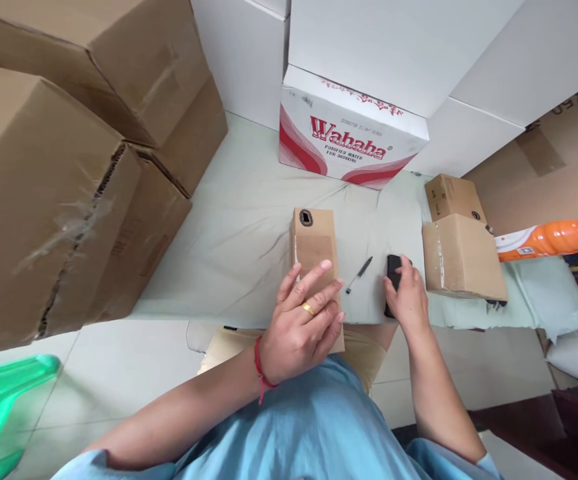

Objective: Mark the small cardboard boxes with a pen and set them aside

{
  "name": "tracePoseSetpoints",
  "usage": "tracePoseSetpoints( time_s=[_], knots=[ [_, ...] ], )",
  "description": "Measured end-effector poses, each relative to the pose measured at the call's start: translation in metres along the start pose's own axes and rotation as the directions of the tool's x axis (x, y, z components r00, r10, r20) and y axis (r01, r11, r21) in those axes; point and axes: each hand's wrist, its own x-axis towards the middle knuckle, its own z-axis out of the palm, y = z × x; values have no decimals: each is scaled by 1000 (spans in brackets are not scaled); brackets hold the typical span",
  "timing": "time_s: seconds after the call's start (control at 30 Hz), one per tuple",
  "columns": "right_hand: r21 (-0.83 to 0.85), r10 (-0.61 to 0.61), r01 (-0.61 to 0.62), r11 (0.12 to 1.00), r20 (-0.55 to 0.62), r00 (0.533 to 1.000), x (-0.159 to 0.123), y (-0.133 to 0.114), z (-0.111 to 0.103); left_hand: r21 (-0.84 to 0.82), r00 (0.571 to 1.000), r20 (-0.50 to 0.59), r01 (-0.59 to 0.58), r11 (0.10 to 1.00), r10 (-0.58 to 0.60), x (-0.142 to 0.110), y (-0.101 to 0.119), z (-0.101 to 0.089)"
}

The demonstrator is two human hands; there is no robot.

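The right-hand grip (409, 297) is curled over a black object (393, 265) near the front edge of the desk (213, 260), thumb and fingertips on it; whether they squeeze it cannot be told. The left-hand grip (301, 327) is spread, palm down, over the near half of a narrow brown carton (313, 239); how firmly it bears down is not shown. The carton stands in front of the person, its near end apparently projecting past the desk edge. Judged risk: pressure on that end could tip or drop it. A pen (365, 267) lies loose between carton and black object; a sideways sweep of either hand could knock it off. The black object, so near the edge, could fall if it slips. Further out, a Wahaha box (351, 137) stands behind, a small carton (463, 257) to the right beside an orange bottle (563, 237), and large cartons (43, 187) to the left.
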Motion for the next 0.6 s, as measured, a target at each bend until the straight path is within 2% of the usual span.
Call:
tracePoseSetpoints(
  time_s=[0.07,0.13,0.23,0.3,0.37,0.43,0.5,0.6],
  knots=[
    [-60,155,-161,985,-85,984,-14,16,-7,-28,1000,11,-9,1000,9,-3,-5,-8],
    [-104,290,-296,949,-69,954,-30,27,-8,-58,998,37,-42,997,45,-13,-12,-18],
    [-138,338,-330,934,40,940,-54,28,2,-52,987,95,-128,990,132,-35,-21,-27],
    [-139,324,-316,939,40,945,-60,20,13,-38,969,189,-157,987,162,-49,-26,-28],
    [-125,362,-360,924,-12,932,-58,12,22,-31,944,279,-174,984,176,-58,-30,-25],
    [-89,433,-435,896,-40,900,-49,8,25,-25,931,313,-189,982,187,-62,-32,-19],
    [-47,480,-480,876,-9,877,-39,9,23,-13,932,306,-197,980,191,-62,-33,-13],
    [0,482,-483,875,77,873,-29,18,13,6,943,295,-164,986,155,-63,-32,-6]
  ],
)
